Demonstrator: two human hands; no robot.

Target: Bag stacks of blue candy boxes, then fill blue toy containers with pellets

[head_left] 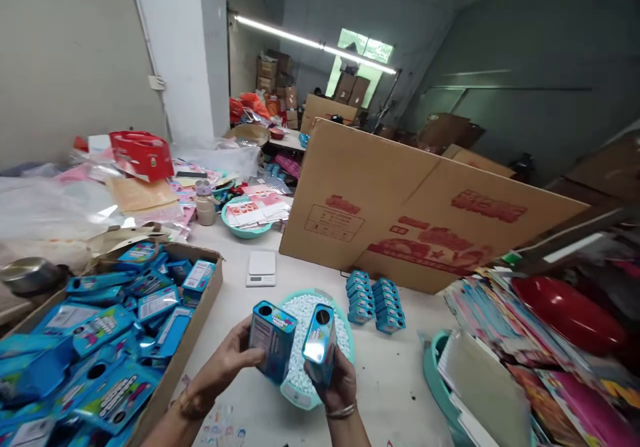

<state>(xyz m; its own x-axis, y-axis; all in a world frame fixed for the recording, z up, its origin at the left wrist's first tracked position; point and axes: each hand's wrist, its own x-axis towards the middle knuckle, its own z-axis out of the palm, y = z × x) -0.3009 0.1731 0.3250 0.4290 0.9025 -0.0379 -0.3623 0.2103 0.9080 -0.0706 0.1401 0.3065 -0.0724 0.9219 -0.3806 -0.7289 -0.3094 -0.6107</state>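
My left hand [234, 357] is closed round a blue box [273, 340] with a dark round hole in its top. In my right hand [341, 380] is a second blue box [320, 343], tilted, its round hole facing up. Both boxes are held apart over a turquoise basin [350, 330] full of small white pieces [305, 300]. To the left, a cardboard carton [200, 307] holds several blue boxes [113, 323] lying jumbled. Behind the basin to the right, several small blue boxes [361, 297] stand in two rows.
A white scale [261, 268] sits behind the basin. A large cardboard sheet [400, 207] stands across the table's back. At the right are a turquoise tub [434, 367], stacked printed sheets [480, 307] and a red bowl [567, 313]. A jar [205, 207] stands at the back left.
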